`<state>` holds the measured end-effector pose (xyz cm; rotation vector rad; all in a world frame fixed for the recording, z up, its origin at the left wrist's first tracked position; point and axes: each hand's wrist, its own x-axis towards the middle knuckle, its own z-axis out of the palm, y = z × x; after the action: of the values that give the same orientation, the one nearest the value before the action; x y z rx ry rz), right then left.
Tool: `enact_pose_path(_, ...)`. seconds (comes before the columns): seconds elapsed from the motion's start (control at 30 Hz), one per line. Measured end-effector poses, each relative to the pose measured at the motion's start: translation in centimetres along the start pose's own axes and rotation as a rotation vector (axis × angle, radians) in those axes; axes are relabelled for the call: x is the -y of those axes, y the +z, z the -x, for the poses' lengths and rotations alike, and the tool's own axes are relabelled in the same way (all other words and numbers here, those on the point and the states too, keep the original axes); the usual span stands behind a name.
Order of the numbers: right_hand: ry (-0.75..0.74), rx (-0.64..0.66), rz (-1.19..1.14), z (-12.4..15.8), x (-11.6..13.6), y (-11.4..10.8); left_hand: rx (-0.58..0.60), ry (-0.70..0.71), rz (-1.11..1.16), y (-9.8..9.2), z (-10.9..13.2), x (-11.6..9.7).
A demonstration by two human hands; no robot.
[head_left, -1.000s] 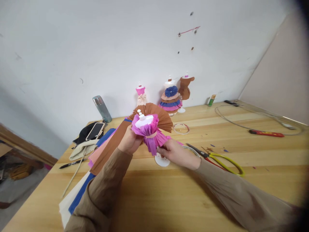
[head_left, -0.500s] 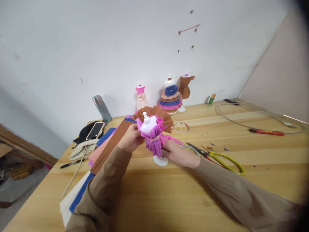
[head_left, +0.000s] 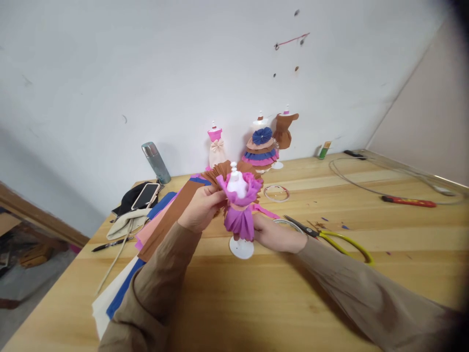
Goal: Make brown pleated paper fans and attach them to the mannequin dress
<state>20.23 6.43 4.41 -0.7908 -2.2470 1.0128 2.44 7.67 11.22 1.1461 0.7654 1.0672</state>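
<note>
A small white mannequin (head_left: 237, 185) on a round base (head_left: 241, 248) stands upright on the wooden table (head_left: 256, 298), dressed in pleated purple paper (head_left: 240, 222) tied at the waist with a tan band. My left hand (head_left: 201, 208) pinches the purple paper ruffle at its left shoulder. My right hand (head_left: 274, 233) grips the skirt from the right, behind it. A fan of pleated brown paper (head_left: 220, 170) sits just behind the mannequin.
Stacked coloured paper sheets (head_left: 161, 222) lie left of my arms. Yellow-handled scissors (head_left: 330, 237), a tape ring (head_left: 276, 193), a red tool (head_left: 408, 201) and wire lie to the right. Three dressed mannequins (head_left: 262, 144), a flask (head_left: 156, 163), a phone (head_left: 145, 196) and a pen (head_left: 110, 244) sit farther back.
The mannequin was tilted toward me and has been swung upright, its base set down on the table. Both hands stayed on the purple paper.
</note>
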Motion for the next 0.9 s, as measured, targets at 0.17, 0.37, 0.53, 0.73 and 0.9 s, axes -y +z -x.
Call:
enact_pose_path(0.17,0.075,0.09,-0.176,0.2,1.2,-0.4,-0.042,0.059,-0.129,0.4,0.9,0.0)
enact_pose_path(0.37,0.154,0.143,-0.27,0.5,2.4,-0.7,-0.046,0.094,-0.221,0.5,1.4,-0.3)
enact_pose_path(0.53,0.141,0.168,-0.3,0.5,2.6,-0.7,-0.103,0.105,-0.245,0.5,1.4,-0.3)
enact_pose_path(0.73,0.152,0.198,-0.271,0.4,3.0,-0.8,-0.07,0.093,-0.237,0.5,1.5,-0.3)
enact_pose_path(0.9,0.16,0.194,-0.246,0.4,2.8,-0.8,-0.09,0.099,-0.277,0.4,1.5,-0.6)
